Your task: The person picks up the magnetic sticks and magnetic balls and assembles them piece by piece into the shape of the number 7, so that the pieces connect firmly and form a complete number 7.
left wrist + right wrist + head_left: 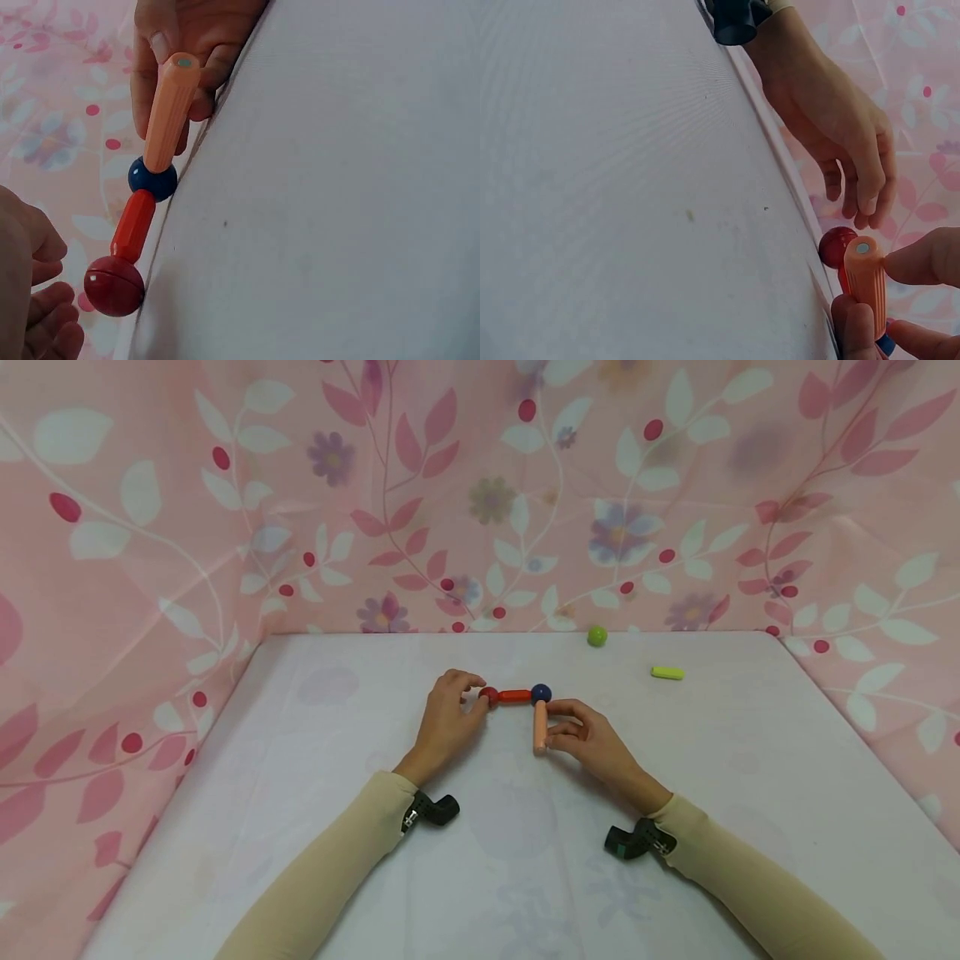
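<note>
A red ball (pixel 488 696), a short red rod (pixel 514 697), a dark blue ball (pixel 541 694) and an orange ribbed rod (pixel 540 728) are joined in an L shape on the table. My right hand (pixel 596 745) pinches the orange rod between thumb and fingers; a small metallic disc shows in its free end (pixel 863 248). Around the red ball, my left hand (pixel 447 717) curves loosely. In the left wrist view its fingers (pixel 52 307) stand apart from that ball (pixel 114 286), holding nothing.
A green ball (pixel 597 636) sits by the table's back edge. To its right and nearer lies a yellow-green rod (pixel 667 673). White cloth covers the table (pixel 315 760), and a pink floral curtain (pixel 420 527) hangs behind and along the sides.
</note>
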